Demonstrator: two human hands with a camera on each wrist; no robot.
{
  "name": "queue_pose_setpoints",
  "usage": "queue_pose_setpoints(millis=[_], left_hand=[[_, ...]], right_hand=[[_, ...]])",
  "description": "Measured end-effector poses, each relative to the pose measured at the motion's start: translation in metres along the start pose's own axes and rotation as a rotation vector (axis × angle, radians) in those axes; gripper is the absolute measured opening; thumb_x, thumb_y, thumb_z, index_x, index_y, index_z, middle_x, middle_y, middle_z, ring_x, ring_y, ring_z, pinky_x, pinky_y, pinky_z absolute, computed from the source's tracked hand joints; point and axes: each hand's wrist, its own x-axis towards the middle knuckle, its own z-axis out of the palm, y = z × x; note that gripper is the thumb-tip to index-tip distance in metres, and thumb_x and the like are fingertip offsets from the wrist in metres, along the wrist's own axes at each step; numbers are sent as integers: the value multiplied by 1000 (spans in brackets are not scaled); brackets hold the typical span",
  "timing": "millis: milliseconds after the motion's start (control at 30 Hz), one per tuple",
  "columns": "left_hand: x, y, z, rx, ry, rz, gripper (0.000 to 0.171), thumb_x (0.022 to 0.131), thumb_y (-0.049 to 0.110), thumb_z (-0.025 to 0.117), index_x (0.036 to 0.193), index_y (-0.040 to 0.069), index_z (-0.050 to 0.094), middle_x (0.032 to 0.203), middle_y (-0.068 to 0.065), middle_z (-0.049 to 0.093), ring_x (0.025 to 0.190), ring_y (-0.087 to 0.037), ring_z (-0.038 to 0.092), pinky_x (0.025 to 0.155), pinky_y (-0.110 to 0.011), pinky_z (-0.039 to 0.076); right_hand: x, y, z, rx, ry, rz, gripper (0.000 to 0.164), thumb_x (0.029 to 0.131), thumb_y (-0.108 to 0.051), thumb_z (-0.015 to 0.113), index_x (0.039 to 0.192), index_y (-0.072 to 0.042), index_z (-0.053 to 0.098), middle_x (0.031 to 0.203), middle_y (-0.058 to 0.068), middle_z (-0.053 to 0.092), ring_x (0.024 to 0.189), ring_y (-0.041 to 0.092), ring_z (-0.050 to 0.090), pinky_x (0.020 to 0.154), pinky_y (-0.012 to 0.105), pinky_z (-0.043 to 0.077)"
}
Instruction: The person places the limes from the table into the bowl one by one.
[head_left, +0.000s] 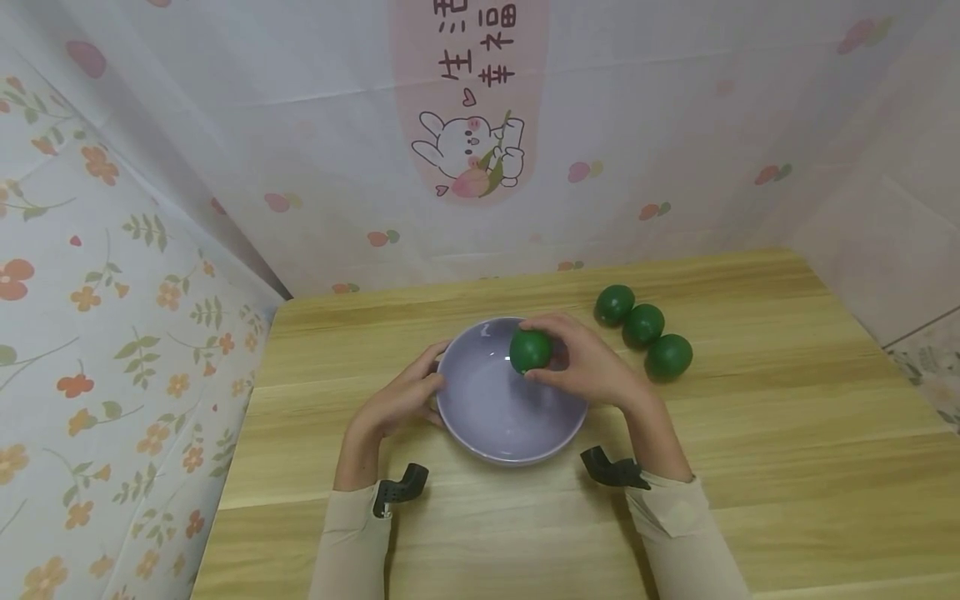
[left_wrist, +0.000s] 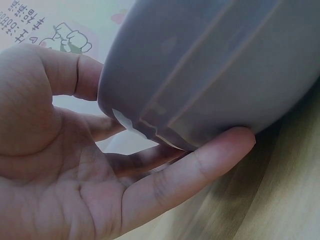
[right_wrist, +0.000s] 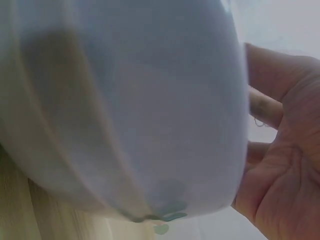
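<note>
A glossy lavender bowl (head_left: pixel 487 408) sits upright on the table. At its left side my left hand (head_left: pixel 405 393) holds it, the thumb by the rim; in the left wrist view, fingers (left_wrist: pixel 185 177) of that hand lie along the bowl's outer wall (left_wrist: pixel 200 65). Over the bowl's upper right part, my right hand (head_left: pixel 585 362) pinches a dark green lime (head_left: pixel 529 351) between thumb and fingers. From the right wrist, the bowl's wall (right_wrist: pixel 165 110) hides the lime and the fingertips of the right hand (right_wrist: pixel 285 150).
Three more limes lie in a slanting row right of the bowl: a far one (head_left: pixel 615 305), a middle one (head_left: pixel 643 326) and a near one (head_left: pixel 669 357). The wood-grain table (head_left: pixel 780 450) meets a printed cloth (head_left: pixel 300 150) behind and a floral cloth (head_left: pixel 135 350) at left.
</note>
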Motion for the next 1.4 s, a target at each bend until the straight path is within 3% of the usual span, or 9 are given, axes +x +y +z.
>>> queue_pose_setpoints(millis=[267,667,1400], left_hand=[[0,1,1,-8,0,-7,73,97,8,40,166,27,26,159,-29,36,118,-43,64,78,-52,68],[0,0,0,0,-6,3,73,98,7,39,167,27,24,162,-28,34,121,-44,63,79,-52,68],[0,-2,-2,-3,-10,14,73,99,7,39,168,26,24,162,-28,35,118,-40,64,79,-50,68]], right_hand=[[-1,-5,1,-40,2,37,66,84,-12,88,143,-18,61,146,14,54,131,33,59,108,53,58],[-3,-12,3,-76,6,25,64,84,-9,87,142,-17,61,146,14,52,128,34,61,102,50,61],[2,-31,22,-172,-37,-18,60,84,-11,87,140,-15,64,144,13,53,127,32,62,106,50,59]])
